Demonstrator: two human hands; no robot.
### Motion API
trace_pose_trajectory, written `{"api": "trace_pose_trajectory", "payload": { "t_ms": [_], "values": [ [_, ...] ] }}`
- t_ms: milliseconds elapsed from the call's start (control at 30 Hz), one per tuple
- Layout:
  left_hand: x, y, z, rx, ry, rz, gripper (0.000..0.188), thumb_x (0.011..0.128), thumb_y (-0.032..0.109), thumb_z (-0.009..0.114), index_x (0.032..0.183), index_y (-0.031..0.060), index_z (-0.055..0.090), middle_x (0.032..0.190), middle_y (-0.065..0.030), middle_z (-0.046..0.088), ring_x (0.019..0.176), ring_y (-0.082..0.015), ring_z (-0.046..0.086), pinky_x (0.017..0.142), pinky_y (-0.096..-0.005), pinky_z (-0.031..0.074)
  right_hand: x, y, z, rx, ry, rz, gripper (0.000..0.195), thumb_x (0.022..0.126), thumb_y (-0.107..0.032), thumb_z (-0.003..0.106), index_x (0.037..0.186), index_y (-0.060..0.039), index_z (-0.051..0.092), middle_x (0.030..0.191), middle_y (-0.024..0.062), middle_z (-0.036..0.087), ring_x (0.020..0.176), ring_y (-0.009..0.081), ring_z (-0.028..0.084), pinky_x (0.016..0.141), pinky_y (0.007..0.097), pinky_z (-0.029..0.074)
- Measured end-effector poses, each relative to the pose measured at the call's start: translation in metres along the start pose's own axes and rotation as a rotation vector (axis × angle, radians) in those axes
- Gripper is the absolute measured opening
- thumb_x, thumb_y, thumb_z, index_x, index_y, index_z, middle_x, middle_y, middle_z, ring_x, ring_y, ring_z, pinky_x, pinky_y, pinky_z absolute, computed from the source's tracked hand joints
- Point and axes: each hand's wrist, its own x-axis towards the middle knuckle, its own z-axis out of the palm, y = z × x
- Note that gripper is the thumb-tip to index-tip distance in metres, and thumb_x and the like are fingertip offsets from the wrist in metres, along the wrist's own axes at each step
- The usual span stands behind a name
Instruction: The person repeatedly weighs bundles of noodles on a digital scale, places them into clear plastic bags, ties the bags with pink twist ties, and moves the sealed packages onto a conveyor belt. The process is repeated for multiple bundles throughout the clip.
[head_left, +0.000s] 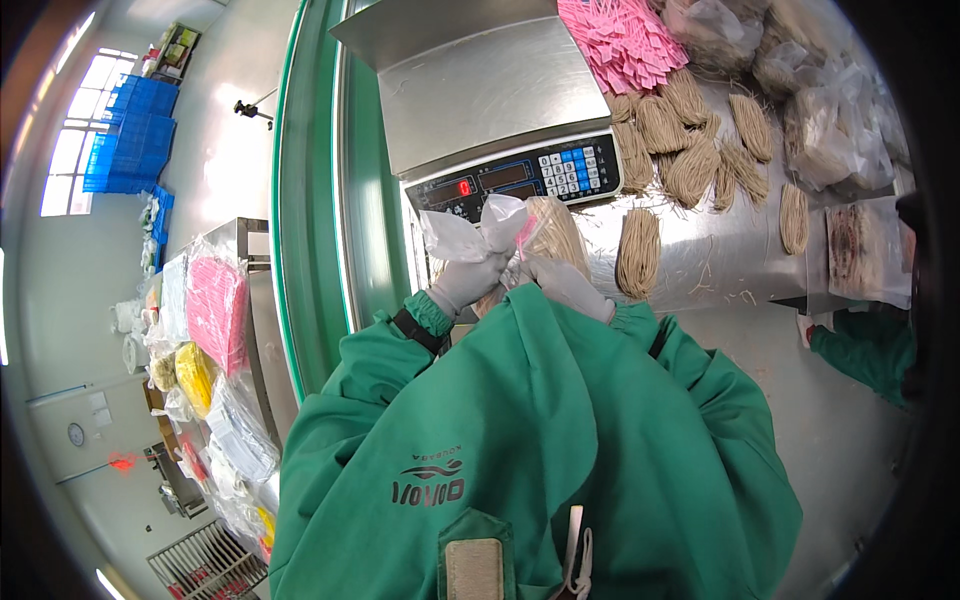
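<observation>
In front of my chest, a clear plastic bag (562, 229) holds a tan bundle of dried noodle-like strands. My white-gloved left hand (471, 283) grips the gathered bag neck, and the loose bag mouth (491, 229) flares out above it. A pink strip (529, 229) shows at the neck. My right hand (568, 286), also gloved, pinches the bag close beside the left; its fingertips are partly hidden by my green smock (540, 420). Just beyond the hands stands a digital scale (517, 176) with a bare steel pan (495, 90).
Loose strand bundles (690, 169) and a pile of pink strips (622, 45) lie right of the scale on the steel table (712, 277). Filled bags (840, 127) sit farther right, near another person's green sleeve (862, 352). A green-edged conveyor (311, 187) runs at left.
</observation>
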Motion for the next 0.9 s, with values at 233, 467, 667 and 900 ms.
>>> {"api": "trace_pose_trajectory", "payload": {
  "t_ms": [233,467,667,900],
  "values": [
    [0.004,-0.004,0.008,-0.41,-0.016,-0.085,0.039,0.1,0.019,0.045,0.137,0.0078,0.042,0.107,-0.0059,0.054,0.091,-0.0149,0.056,0.079,-0.0278,0.049,0.003,-0.013,-0.016,-0.181,-0.032,0.054,0.018,0.087,-0.02,0.06,0.085,-0.0033,0.055,0.074,0.0121,0.056,0.071,0.0309,0.058,0.063,0.0378,0.046],
    [0.0,0.039,0.01,-0.544,0.305,0.054,0.029,0.094,0.019,0.059,0.12,0.0047,0.059,0.091,0.0026,0.055,0.076,-0.0065,0.051,0.063,-0.0216,0.041,0.006,-0.029,-0.037,-0.001,-0.011,-0.082,0.016,0.088,-0.018,0.056,0.087,-0.0022,0.058,0.077,0.0106,0.056,0.069,0.0272,0.055,0.063,0.0355,0.045],
    [-0.002,0.057,0.004,-0.73,0.244,-0.02,0.034,0.088,0.014,0.064,0.119,0.0011,0.062,0.108,-0.0121,0.064,0.103,-0.0233,0.06,0.09,-0.0346,0.048,0.008,-0.035,-0.032,-0.004,-0.012,0.075,0.022,0.093,-0.022,0.052,0.099,-0.0027,0.06,0.087,0.0138,0.062,0.08,0.0287,0.061,0.074,0.0369,0.048],
    [0.003,0.046,0.013,-0.276,0.441,0.295,0.046,0.071,0.018,0.074,0.114,0.0055,0.067,0.105,-0.0101,0.066,0.103,-0.0279,0.058,0.091,-0.0368,0.047,0.009,-0.037,-0.035,0.129,-0.018,0.342,0.034,0.094,-0.031,0.054,0.111,-0.0034,0.064,0.101,0.0166,0.067,0.095,0.028,0.065,0.081,0.0364,0.049]
  ]
}}
